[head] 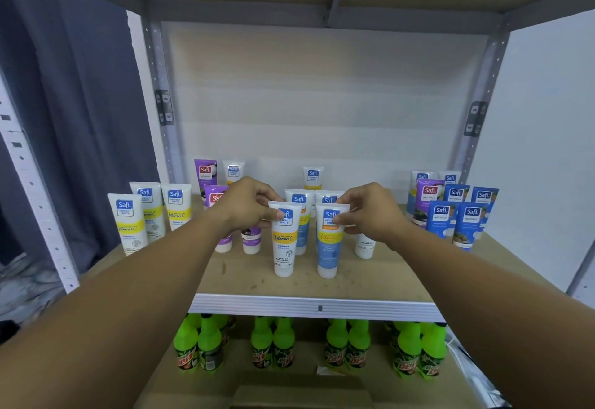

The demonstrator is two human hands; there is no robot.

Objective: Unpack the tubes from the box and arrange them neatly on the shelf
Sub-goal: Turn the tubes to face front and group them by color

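1. Left hand point(249, 205) pinches the white tube point(285, 238); right hand point(367, 212) pinches the blue tube point(329, 241).
2. Both tubes stand upright near the shelf point(370, 279) front edge, centre.
3. Step: placement. Next likely: release, square up the row.

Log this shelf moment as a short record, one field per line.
left hand: left hand pinches the top of the white tube
right hand: right hand pinches the top of the blue-bodied tube
tube pose: both upright, cap down, side by side, apart
surface: wooden shelf
left group: white yellow-band tubes
right group: blue tubes
below: green bottles
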